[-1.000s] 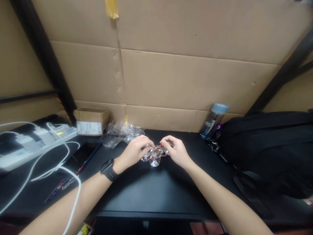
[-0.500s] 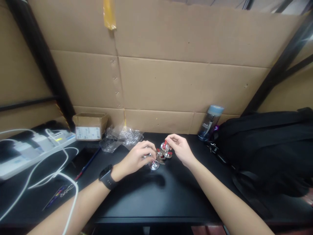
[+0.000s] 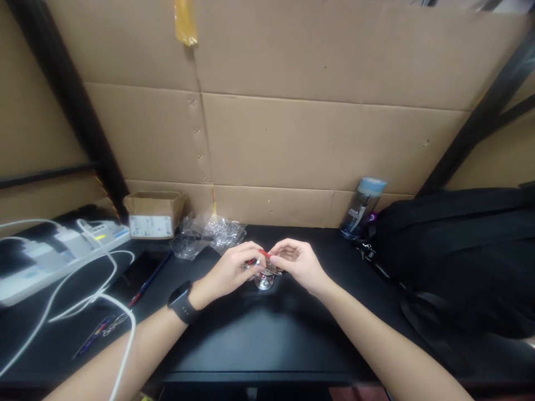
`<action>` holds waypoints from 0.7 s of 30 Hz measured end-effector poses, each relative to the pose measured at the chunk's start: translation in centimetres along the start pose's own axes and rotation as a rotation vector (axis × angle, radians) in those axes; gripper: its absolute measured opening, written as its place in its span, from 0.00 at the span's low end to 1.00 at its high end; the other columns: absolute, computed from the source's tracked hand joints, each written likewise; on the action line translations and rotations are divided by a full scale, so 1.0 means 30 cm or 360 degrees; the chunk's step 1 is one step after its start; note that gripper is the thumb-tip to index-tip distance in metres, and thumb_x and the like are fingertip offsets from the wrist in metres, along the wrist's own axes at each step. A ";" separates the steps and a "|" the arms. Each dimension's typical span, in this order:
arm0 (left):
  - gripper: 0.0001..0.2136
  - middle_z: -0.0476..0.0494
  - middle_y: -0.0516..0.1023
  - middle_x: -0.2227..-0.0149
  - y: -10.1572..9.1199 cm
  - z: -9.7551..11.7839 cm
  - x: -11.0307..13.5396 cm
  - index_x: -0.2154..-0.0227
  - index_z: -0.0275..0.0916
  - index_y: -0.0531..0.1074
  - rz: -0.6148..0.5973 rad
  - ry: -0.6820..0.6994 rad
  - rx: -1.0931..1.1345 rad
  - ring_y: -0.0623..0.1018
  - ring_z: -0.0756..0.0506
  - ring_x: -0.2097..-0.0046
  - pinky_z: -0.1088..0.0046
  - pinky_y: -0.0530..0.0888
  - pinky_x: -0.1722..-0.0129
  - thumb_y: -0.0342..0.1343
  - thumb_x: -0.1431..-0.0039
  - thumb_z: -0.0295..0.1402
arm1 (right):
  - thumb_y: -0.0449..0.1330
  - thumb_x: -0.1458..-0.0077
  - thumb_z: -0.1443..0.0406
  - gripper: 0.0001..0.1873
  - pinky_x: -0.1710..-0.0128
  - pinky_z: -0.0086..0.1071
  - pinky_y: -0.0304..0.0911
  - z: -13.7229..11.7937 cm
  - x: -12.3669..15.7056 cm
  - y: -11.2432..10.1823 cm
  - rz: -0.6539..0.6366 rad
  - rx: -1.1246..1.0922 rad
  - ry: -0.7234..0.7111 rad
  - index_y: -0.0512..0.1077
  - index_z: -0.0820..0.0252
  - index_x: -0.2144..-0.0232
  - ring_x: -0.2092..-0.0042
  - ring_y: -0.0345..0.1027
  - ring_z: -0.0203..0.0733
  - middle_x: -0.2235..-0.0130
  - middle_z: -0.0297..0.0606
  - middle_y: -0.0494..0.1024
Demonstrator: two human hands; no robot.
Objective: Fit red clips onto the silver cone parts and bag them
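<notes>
Several small shiny metal finger cymbals (image 3: 264, 282) with red loops are bunched together just above the black table (image 3: 259, 328), mostly hidden behind my fingers. My left hand (image 3: 240, 267), a dark watch on its wrist, is closed around part of the bunch. From the right, my right hand (image 3: 298, 262) pinches a red loop (image 3: 264, 253) between thumb and forefinger. The fingertips of both hands nearly meet at that loop. One cymbal hangs below the left fingertips, its round face showing; the exact grip on the others is hidden.
Crumpled clear plastic (image 3: 211, 234) and a small open cardboard box (image 3: 154, 214) lie behind on the left. A power strip (image 3: 67, 253) with white cables, a phone and a pen are left. A bottle (image 3: 363, 206) and a black backpack (image 3: 460, 262) stand right. Cardboard forms the back wall.
My right hand has moved left and slightly down with the red-looped cymbal, up to the left fingertips. The left hand has stayed in about the same place.
</notes>
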State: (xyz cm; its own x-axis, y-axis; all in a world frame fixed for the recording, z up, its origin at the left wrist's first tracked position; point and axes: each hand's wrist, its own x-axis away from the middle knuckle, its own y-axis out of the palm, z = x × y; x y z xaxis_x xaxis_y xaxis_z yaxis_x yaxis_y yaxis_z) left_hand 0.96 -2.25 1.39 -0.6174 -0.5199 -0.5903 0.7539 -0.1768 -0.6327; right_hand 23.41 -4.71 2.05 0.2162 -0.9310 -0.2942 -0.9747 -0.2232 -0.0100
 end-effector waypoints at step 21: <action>0.04 0.43 0.81 0.55 0.001 0.015 -0.005 0.64 0.39 0.78 0.0121 -0.0048 0.0166 0.80 0.46 0.54 0.70 0.75 0.51 0.59 0.33 0.28 | 0.70 0.46 0.57 0.11 0.72 0.31 0.66 -0.018 0.031 0.033 0.0175 0.0601 -0.0162 0.83 0.59 0.68 0.73 0.70 0.38 0.71 0.38 0.81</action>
State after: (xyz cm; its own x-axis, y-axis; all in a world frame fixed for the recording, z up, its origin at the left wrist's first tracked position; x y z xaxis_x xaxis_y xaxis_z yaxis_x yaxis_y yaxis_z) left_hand 1.17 -2.55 1.69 -0.5516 -0.5597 -0.6185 0.8187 -0.2210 -0.5301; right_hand 22.69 -5.97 2.28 0.1215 -0.9058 -0.4059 -0.9480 0.0153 -0.3180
